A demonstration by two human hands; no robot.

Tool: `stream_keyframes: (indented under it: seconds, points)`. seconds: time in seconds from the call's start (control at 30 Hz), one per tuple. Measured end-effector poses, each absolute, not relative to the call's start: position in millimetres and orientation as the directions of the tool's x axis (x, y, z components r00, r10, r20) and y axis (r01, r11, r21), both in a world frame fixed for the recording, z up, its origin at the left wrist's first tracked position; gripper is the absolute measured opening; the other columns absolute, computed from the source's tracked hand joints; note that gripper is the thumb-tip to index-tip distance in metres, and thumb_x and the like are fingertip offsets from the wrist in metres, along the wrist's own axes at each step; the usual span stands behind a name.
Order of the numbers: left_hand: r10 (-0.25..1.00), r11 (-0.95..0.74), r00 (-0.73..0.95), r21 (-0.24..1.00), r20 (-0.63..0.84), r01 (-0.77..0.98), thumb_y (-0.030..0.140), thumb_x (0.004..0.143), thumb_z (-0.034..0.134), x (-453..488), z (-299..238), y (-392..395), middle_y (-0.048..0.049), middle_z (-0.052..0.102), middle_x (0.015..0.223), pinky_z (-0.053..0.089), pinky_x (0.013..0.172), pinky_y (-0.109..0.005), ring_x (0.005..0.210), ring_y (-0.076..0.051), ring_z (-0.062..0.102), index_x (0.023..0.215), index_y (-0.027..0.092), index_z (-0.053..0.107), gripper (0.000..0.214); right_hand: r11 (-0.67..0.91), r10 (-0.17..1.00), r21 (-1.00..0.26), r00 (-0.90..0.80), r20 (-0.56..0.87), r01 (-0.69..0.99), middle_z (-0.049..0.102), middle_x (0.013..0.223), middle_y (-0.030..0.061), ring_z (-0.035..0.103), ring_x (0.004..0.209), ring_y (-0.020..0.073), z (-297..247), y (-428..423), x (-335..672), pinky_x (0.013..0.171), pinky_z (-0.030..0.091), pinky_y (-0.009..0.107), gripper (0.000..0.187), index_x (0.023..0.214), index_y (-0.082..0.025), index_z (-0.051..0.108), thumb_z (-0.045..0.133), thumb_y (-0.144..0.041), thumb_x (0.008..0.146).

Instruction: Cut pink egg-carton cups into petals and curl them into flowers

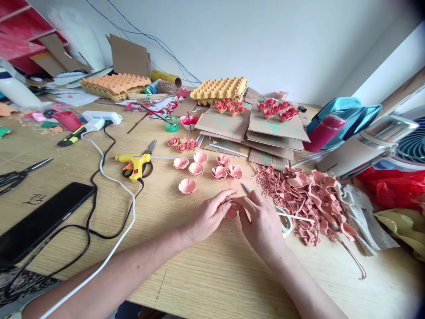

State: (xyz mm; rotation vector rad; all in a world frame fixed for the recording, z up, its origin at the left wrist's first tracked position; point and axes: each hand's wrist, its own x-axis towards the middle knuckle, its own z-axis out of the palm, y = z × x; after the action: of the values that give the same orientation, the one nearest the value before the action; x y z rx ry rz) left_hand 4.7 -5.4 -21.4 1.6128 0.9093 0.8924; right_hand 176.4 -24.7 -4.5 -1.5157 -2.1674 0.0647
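Left hand (208, 215) and right hand (261, 219): fingers nearly closed, a pink petal piece (231, 213) pinched between them, held low over the worktop (186, 279). White-handled scissors (287, 222): partly covered by the right hand. Seven pink petal cups (187, 186): set out just beyond. Pink scraps (308, 201): heaped at right. Yellow glue gun (136, 165): laid at left. Cardboard sheets (221, 124): stacked behind.

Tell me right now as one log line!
left hand: holding pink piece | right hand: holding same piece | right side: pink scraps | left side: yellow glue gun
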Motion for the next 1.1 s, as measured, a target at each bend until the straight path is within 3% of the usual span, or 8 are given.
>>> stream_keyframes:
  seconds: [0.23,0.4,0.57,0.8,0.93,1.1]
  points:
    - [0.896,-0.116,0.444,0.981,0.036,0.155,0.038,0.099,0.039,5.8,-18.0,-5.4,-0.0074,0.072,0.098,0.052,0.082,-0.031,0.086,-0.018,0.066,0.129,0.017,0.054,0.039,0.395,0.879,-0.268,-0.277,0.388,0.879,0.055,0.081,0.0026,0.049,0.071,0.015,-5.9,-26.2,176.8,0.067,0.033,0.027,0.021,0.094,-0.026,0.07,0.052,-0.016,0.091]
    - [0.904,-0.147,0.417,0.984,0.093,0.1,0.039,0.099,0.04,5.0,-15.9,-5.8,-0.0089,0.067,0.118,0.048,0.094,-0.033,0.106,-0.022,0.062,0.128,0.018,0.055,0.039,0.447,0.828,-0.111,-0.364,0.426,0.888,0.056,0.083,0.0036,0.048,0.077,0.0167,-3.7,-27.2,175.3,0.072,0.03,0.03,0.018,0.096,-0.026,0.069,0.052,-0.019,0.094]
    - [0.885,-0.209,0.44,0.974,0.149,0.09,0.036,0.099,0.043,4.8,-15.7,-6.2,-0.0091,0.065,0.124,0.046,0.099,-0.034,0.111,-0.022,0.06,0.134,0.02,0.05,0.039,0.4,0.861,-0.21,-0.288,0.419,0.892,0.055,0.084,0.0033,0.049,0.075,0.0167,-2.5,-24.7,175.0,0.071,0.033,0.028,0.017,0.103,-0.022,0.067,0.051,-0.021,0.095]
    - [0.875,-0.22,0.466,0.965,0.129,0.145,0.033,0.098,0.045,4.1,-12.8,-5.6,-0.0062,0.067,0.113,0.05,0.086,-0.027,0.096,-0.016,0.064,0.128,0.019,0.053,0.034,0.408,0.864,-0.304,-0.257,0.434,0.861,0.054,0.08,0.0019,0.049,0.072,0.0156,-5.2,-23.4,177.0,0.067,0.033,0.027,0.014,0.095,-0.021,0.068,0.054,-0.019,0.093]
    - [0.882,-0.215,0.459,0.957,0.105,0.194,0.035,0.099,0.043,4.6,-10.6,-5.9,-0.0053,0.07,0.101,0.05,0.083,-0.027,0.089,-0.016,0.064,0.123,0.016,0.059,0.034,0.426,0.844,-0.266,-0.273,0.463,0.865,0.054,0.08,0.0021,0.049,0.07,0.0152,-8.0,-22.8,178.5,0.065,0.032,0.027,0.015,0.092,-0.021,0.069,0.054,-0.017,0.092]
    - [0.89,-0.209,0.441,0.964,0.118,0.163,0.034,0.099,0.042,5.2,-13.9,-5.7,-0.0081,0.07,0.105,0.05,0.086,-0.029,0.096,-0.019,0.064,0.124,0.014,0.059,0.037,0.445,0.815,-0.161,-0.324,0.481,0.881,0.054,0.08,0.0033,0.049,0.074,0.0165,-7.5,-23.0,178.2,0.069,0.032,0.029,0.019,0.091,-0.022,0.069,0.051,-0.018,0.094]
